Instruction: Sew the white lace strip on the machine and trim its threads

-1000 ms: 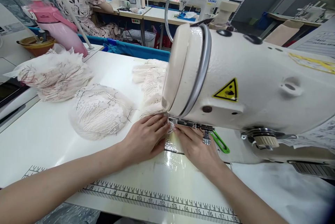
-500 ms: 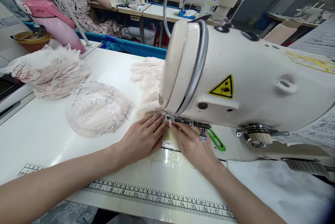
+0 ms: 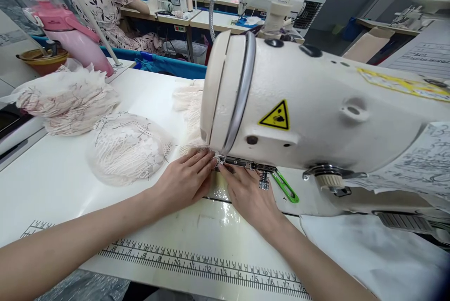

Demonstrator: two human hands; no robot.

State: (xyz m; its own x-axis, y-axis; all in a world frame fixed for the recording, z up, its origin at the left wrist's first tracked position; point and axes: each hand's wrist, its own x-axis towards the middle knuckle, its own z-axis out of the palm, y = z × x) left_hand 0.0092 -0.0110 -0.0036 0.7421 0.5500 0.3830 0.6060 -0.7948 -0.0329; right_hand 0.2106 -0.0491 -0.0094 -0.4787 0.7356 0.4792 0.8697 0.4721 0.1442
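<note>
Pale pink lace fabric (image 3: 191,118) runs back from under the head of a white sewing machine (image 3: 295,104). At its near end my left hand (image 3: 186,174) rests, fingers close together and pressed on the lace, their tips just left of the presser foot (image 3: 222,160). My right hand (image 3: 251,193) is on the other side, its thumb side at the cloth edge by the foot; the machine partly hides its fingers. Both hands are closed at the lace, though the grip itself is mostly hidden. The needle point cannot be made out.
A round lace piece (image 3: 128,148) and a lace heap (image 3: 66,99) lie left. Behind them stand a pink bottle (image 3: 70,33) and a brown bowl (image 3: 44,59). A green thread snipper (image 3: 286,186) lies right of the foot. A person (image 3: 101,5) sits beyond, near other machines.
The view has shifted a little, so the machine and both hands appear farther left. My hands keep their place beside the presser foot, with little visible change in the lace.
</note>
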